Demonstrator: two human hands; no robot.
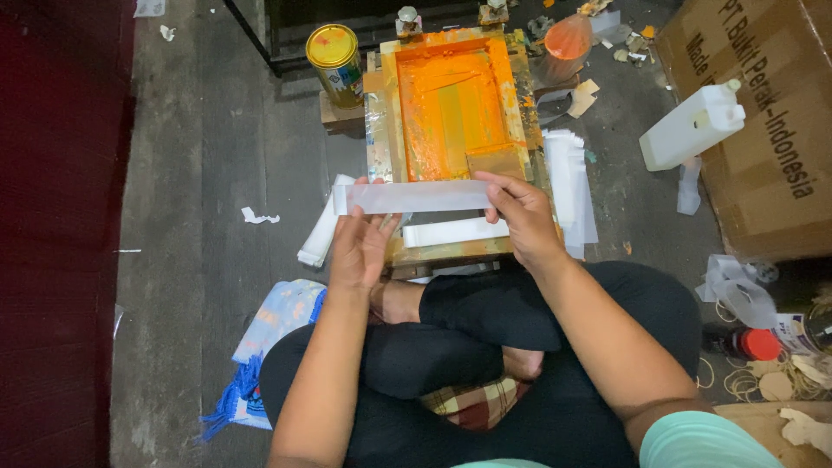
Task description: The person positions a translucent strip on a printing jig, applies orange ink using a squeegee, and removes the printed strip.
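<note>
Sitting cross-legged on the floor here, dark trousers (485, 347) in the foreground and a blue patterned cloth (273, 334) bunched up by our left knee. Just past the knees we've got both hands up on a long translucent white plastic strip (414, 197), held flat and level: the left hand (360, 247) has the left end, fingers curled under it and thumb on top, so that grip is closed on the strip, and the right hand (520, 217) pinches the right end between thumb and fingertips, also closed on it. The strip sits in the air just in front of the near edge of the printing frame, not yet laid down on anything. Right under it, on the low wooden surface (451, 252), lies another white strip (455, 231). There's a stack of white strips (322, 230) off to the left on the floor and another pile (569, 182) to the right of the frame, so as far as we can judge some are handled and plenty are left; which pile is printed we can't tell. Further out is the screen frame (451, 104) smeared with orange ink, a yellow-lidded tin (336, 59) on its left, a white plastic jug (693, 126) and a big cardboard box (763, 121) on the right.
</note>
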